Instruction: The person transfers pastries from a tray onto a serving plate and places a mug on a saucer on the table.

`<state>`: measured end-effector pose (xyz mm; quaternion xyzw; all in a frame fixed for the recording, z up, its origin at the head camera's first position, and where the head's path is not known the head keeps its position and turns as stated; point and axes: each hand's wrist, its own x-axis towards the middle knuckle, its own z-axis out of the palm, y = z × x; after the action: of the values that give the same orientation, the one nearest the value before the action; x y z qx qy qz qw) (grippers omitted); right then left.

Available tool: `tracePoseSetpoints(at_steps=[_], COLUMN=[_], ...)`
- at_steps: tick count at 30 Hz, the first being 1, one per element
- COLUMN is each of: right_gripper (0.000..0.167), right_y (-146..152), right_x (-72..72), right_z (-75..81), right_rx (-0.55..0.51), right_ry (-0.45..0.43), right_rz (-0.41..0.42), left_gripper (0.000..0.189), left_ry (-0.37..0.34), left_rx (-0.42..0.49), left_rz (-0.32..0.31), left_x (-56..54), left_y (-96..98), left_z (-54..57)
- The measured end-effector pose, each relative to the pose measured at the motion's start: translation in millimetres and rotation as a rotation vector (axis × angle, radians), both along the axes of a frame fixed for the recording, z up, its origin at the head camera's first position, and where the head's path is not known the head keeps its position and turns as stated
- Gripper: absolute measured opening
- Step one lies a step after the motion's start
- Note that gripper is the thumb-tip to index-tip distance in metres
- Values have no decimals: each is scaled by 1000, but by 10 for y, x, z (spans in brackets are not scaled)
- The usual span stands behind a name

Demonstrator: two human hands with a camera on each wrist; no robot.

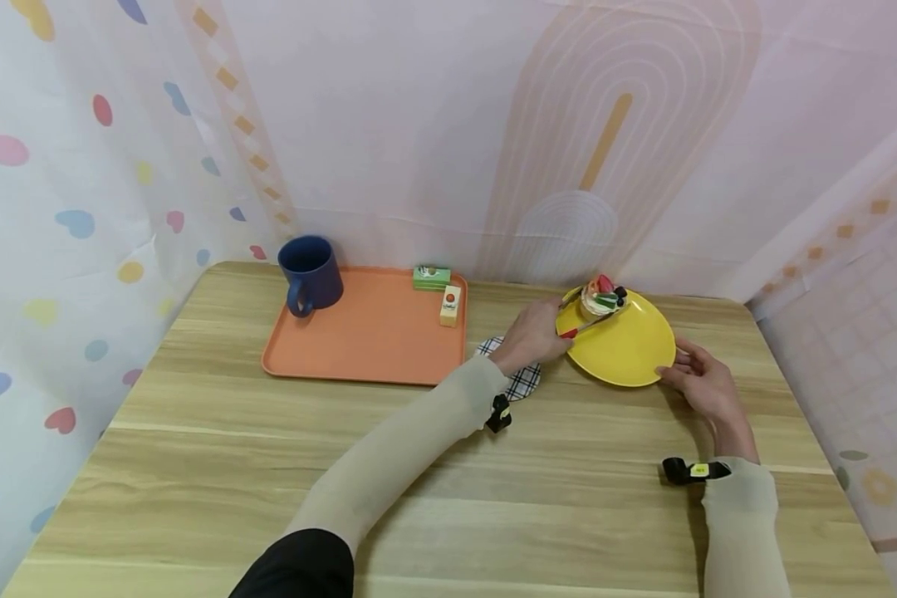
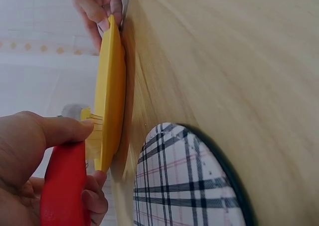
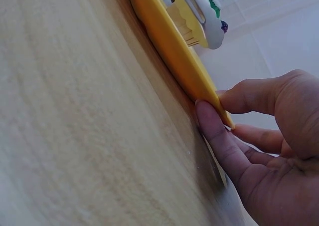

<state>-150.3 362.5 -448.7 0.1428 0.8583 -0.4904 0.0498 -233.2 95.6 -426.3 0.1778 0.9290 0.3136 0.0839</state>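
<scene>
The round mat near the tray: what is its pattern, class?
The mat is white with dark and pinkish plaid lines; best in left wrist view.

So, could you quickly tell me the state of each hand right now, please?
Left hand: closed, holding the red-handled tongs, their arms either side of the cupcake.
Right hand: closed, pinching the yellow plate at its rim.
</scene>
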Motion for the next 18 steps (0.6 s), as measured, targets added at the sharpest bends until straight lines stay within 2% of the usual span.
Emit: tracePoseSetpoints(at_steps=[8, 18], right_gripper=[78, 77], right_y=[7, -15], right_x=[-4, 14], right_z=[-7, 9], right_rx=[30, 24], right_ry=[2, 6], right_rz=[2, 2], left_gripper=[67, 73], left_ry=[33, 72], left_rx=[69, 87], left_rz=[-16, -15], left_x=[5, 57], left_y=[-43, -88], left_z=[-37, -51])
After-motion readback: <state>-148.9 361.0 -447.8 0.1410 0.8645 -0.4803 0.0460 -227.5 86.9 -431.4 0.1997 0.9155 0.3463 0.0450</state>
